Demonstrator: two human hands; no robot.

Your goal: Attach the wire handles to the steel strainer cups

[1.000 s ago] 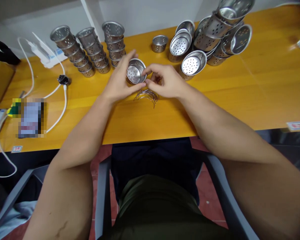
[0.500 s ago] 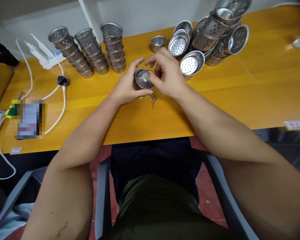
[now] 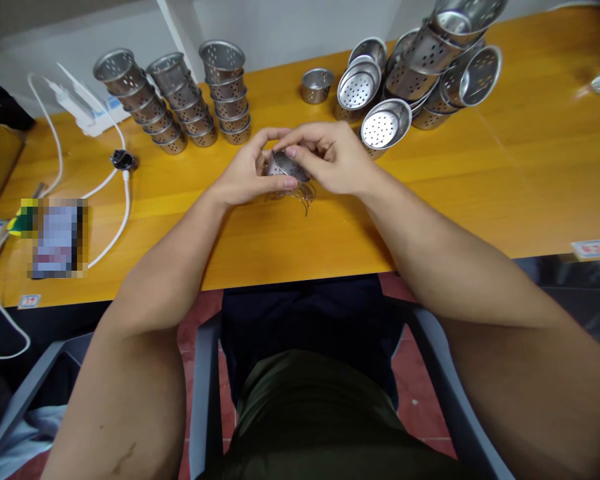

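A perforated metal cup [image 3: 286,168] is between my hands, tilted, just above the front middle of the table. My left hand [image 3: 250,171] grips it from the left, thumb along the near side and fingers around the far side. At its right rim my right hand [image 3: 330,157] is closed, thumb and forefinger pinching the edge; whether a small piece is in that pinch is hidden. Several thin curved wires [image 3: 305,195] lie on the table just below the cup.
Three leaning stacks of perforated cups [image 3: 230,100] stand at the back left. More cups [image 3: 385,127] are piled at the back right, near a small shallow cup [image 3: 317,87]. A phone [image 3: 57,240], white cables [image 3: 129,213] and a power strip [image 3: 97,120] occupy the left side.
My right hand has come left and down onto the cup's rim. The cup has tilted, and my left fingers have curled closer around it.
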